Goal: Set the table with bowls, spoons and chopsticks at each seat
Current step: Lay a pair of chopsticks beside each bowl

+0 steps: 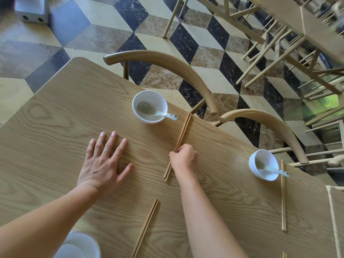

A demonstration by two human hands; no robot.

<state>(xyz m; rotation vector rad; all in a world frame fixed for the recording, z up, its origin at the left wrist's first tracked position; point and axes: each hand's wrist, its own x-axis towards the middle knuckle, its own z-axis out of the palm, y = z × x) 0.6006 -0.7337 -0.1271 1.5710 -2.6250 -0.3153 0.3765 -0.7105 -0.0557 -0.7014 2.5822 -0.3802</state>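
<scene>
My right hand grips a pair of wooden chopsticks lying on the wooden table, just right of a white bowl with a spoon in it. My left hand rests flat on the table, fingers spread. At the right stands a second white bowl holding a spoon, with a chopstick pair beside it. Another chopstick pair lies near me, and a white bowl shows blurred at the bottom edge.
Two curved-back wooden chairs stand at the table's far edge. More chairs and another table fill the upper right. The floor is patterned tile. A grey box sits at top left.
</scene>
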